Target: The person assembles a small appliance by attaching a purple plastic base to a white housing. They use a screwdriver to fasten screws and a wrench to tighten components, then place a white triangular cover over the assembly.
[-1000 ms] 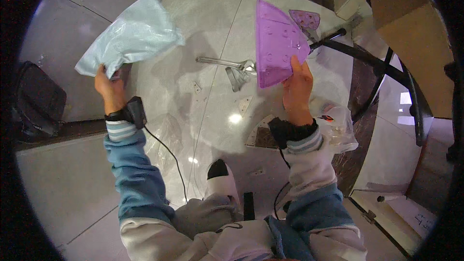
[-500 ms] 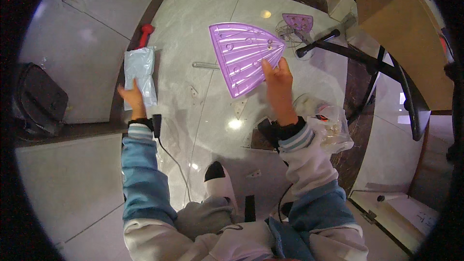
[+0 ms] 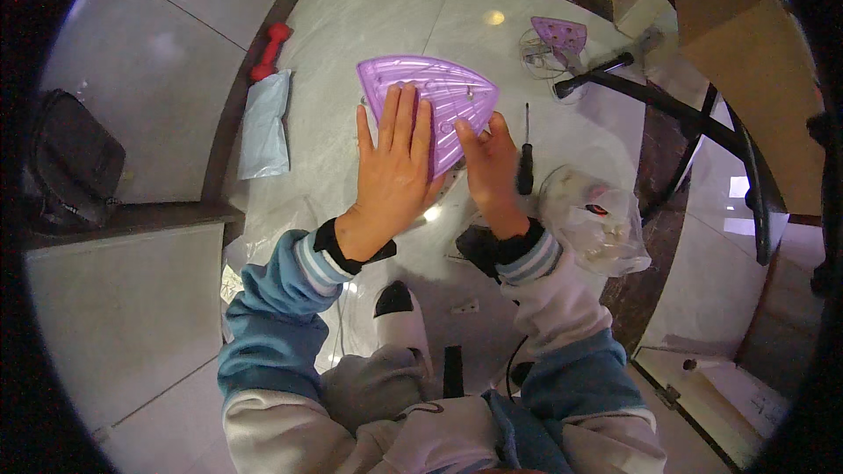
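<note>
A purple, fan-shaped plastic panel [image 3: 457, 96] with raised ribs is held over the tiled floor, its narrow end to the right. My left hand [image 3: 395, 167] lies against the panel's left part, fingers stretched out and apart. At the lower right edge, my right hand [image 3: 492, 167] pinches the panel, thumb on its upper face and the other fingers partly hidden. A screwdriver [image 3: 525, 167] with a black handle lies on the floor just right of my right hand. A dark object [image 3: 477, 247] sits partly hidden by my right wrist.
At the left lie a red dumbbell [image 3: 270, 51] and a pale plastic package [image 3: 265, 127]. Far right, a smaller purple piece [image 3: 560, 35] rests near a black metal leg [image 3: 672, 99]. A clear plastic bag [image 3: 606, 237] stands right; a cardboard box [image 3: 746, 61] is beyond.
My left hand has moved from beside the pale package onto the purple panel. The panel has come down and left slightly, and turned. The screwdriver now shows beside my right hand.
</note>
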### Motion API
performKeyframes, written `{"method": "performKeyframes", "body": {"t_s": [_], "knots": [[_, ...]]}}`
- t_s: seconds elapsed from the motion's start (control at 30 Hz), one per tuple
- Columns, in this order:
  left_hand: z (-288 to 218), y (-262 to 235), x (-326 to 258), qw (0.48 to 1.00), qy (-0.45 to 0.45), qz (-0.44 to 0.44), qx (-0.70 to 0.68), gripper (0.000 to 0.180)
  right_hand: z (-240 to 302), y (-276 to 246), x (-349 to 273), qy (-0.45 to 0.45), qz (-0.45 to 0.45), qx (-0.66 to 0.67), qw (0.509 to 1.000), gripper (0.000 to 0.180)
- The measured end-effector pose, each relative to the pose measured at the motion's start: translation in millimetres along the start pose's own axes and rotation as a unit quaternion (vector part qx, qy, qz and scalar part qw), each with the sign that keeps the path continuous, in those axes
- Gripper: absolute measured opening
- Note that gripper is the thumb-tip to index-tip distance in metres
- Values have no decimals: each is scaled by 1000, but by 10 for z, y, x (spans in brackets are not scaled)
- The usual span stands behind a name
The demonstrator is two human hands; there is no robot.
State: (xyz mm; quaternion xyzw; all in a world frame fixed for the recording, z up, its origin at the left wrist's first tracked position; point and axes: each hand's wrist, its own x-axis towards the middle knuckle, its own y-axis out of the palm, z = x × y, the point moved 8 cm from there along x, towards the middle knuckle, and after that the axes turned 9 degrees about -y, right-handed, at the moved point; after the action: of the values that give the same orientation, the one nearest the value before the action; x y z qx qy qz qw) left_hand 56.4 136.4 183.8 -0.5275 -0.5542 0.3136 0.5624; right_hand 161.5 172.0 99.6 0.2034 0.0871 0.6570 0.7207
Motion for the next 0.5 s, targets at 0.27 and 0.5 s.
{"method": "performKeyframes", "body": {"t_s": [0.27, 0.5], "knots": [[214, -35, 118, 998, 28, -58, 5, 71, 285, 62, -109, -79, 48, -117, 989, 35], [478, -252, 256, 935, -56, 29, -349, 41, 108, 67, 75, -162, 82, -240, 954, 38]]}}
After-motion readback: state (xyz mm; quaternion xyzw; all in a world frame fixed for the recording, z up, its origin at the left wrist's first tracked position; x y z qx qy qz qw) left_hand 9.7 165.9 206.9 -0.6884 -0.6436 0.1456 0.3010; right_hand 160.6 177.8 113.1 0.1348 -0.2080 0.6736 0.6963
